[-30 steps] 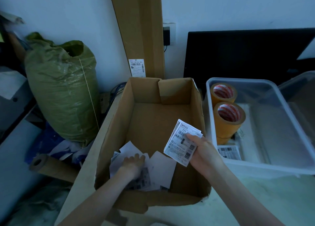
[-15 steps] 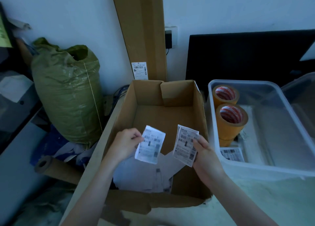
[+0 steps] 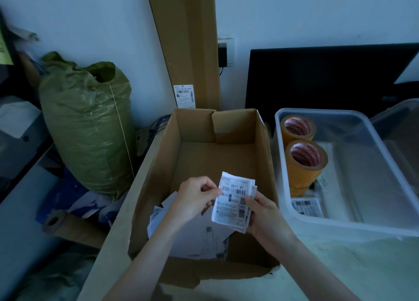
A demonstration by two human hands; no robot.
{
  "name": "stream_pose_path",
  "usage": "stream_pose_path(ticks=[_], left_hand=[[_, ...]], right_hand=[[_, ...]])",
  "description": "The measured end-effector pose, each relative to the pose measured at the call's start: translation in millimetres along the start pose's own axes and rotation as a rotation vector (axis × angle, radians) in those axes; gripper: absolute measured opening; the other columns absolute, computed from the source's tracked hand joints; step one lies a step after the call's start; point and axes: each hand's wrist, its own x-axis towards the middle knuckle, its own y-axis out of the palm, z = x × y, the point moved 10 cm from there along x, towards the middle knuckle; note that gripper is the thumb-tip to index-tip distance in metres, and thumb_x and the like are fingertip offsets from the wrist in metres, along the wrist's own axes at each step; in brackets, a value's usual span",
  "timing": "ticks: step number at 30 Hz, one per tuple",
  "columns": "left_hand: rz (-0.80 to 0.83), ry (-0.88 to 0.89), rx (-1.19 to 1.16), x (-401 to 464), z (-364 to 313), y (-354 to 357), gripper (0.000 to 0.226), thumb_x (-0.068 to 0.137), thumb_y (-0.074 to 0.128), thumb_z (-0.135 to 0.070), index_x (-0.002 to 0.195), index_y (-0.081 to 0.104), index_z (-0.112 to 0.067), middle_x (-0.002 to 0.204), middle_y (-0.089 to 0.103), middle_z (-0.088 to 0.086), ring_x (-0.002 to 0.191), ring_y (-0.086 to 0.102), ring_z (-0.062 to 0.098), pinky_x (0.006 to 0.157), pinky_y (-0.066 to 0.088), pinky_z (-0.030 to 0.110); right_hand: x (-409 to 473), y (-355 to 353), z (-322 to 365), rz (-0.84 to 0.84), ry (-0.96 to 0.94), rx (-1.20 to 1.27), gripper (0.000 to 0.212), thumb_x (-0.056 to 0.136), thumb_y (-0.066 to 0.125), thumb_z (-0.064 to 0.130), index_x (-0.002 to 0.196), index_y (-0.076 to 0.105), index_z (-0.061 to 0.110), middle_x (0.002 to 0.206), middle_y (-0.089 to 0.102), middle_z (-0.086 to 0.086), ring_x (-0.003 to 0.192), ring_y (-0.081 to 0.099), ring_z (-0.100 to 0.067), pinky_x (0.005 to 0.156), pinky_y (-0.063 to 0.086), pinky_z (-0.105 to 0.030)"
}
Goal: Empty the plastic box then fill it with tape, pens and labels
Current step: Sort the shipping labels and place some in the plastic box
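Both hands [image 3: 199, 198] [image 3: 264, 214] pinch a label stack [image 3: 234, 201] over the carton [image 3: 217, 160]; box [image 3: 385, 227] holds two tapes [image 3: 303, 157], one label, no pens visible.

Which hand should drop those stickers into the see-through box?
Probably the right hand: it already grips the stack of labels and is nearer the plastic box. The left hand only pinches their edge.

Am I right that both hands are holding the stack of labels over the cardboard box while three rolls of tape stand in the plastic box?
Not quite: the head view shows two rolls of tape in the plastic box, not three. The left hand and right hand do hold the stack of labels over the cardboard box.
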Motion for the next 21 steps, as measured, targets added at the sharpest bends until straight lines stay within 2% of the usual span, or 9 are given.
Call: stream_pose_path(ticks=[3,5,7,9,11,15,21], left_hand=[[-0.043,-0.004,0.019,6.1,6.3,-4.0,0.012,0.094,0.056,-0.032,0.091,0.061,-0.021,0.077,0.064,-0.006,0.063,0.058,0.001,0.058,0.046,0.013],[-0.063,-0.039,0.146,12.4,24.4,-7.4,0.014,0.095,0.053,-0.033,0.098,0.057,-0.02,0.084,0.064,-0.003,0.071,0.061,0.006,0.064,0.048,0.018],[0.057,-0.11,0.442,17.3,55.0,7.9,0.026,0.095,0.054,-0.033,0.114,0.052,-0.016,0.103,0.063,0.003,0.088,0.063,0.014,0.075,0.052,0.028],[0.273,-0.192,0.773,13.5,93.1,36.8,0.051,0.092,0.057,-0.039,0.133,0.041,-0.014,0.126,0.051,0.008,0.109,0.055,0.023,0.088,0.048,0.037],[0.434,-0.245,0.999,4.3,121.0,59.9,0.063,0.087,0.058,-0.047,0.137,0.036,-0.013,0.132,0.044,0.01,0.119,0.047,0.03,0.095,0.041,0.042],[0.486,-0.345,1.063,-2.7,144.6,82.4,0.056,0.088,0.05,-0.053,0.125,0.051,-0.011,0.121,0.057,0.01,0.111,0.055,0.026,0.095,0.044,0.039],[0.502,-0.365,1.095,-1.0,141.7,99.7,0.046,0.089,0.05,-0.045,0.117,0.059,-0.01,0.114,0.062,0.01,0.105,0.059,0.027,0.093,0.048,0.039]], right_hand=[[0.6,-4.3,0.1,-0.013,0.015,0.042,0.029,0.101,0.039,0.016,0.118,0.062,0.024,0.115,0.068,-0.009,0.111,0.063,-0.03,0.091,0.051,-0.056],[-0.5,-6.5,2.4,-0.014,0.015,0.085,0.028,0.101,0.04,0.015,0.118,0.061,0.023,0.113,0.07,-0.008,0.109,0.064,-0.029,0.091,0.052,-0.055],[-1.4,-9.0,4.9,-0.015,0.012,0.125,0.027,0.101,0.04,0.014,0.116,0.061,0.022,0.11,0.071,-0.007,0.107,0.066,-0.028,0.09,0.053,-0.054],[-2.0,-11.4,7.8,-0.018,0.004,0.153,0.027,0.101,0.041,0.013,0.115,0.062,0.023,0.11,0.071,-0.007,0.107,0.066,-0.028,0.091,0.052,-0.054],[-2.9,-12.4,11.3,-0.018,-0.008,0.16,0.028,0.101,0.041,0.013,0.115,0.062,0.023,0.111,0.071,-0.008,0.108,0.065,-0.028,0.093,0.051,-0.055],[-5.1,-15.5,13.8,-0.035,-0.018,0.174,0.029,0.101,0.041,0.012,0.119,0.062,0.021,0.113,0.07,-0.008,0.109,0.064,-0.028,0.092,0.051,-0.054],[-6.7,-15.3,12.9,-0.033,-0.009,0.196,0.03,0.1,0.041,0.011,0.121,0.06,0.019,0.115,0.069,-0.01,0.11,0.063,-0.029,0.092,0.051,-0.054]])
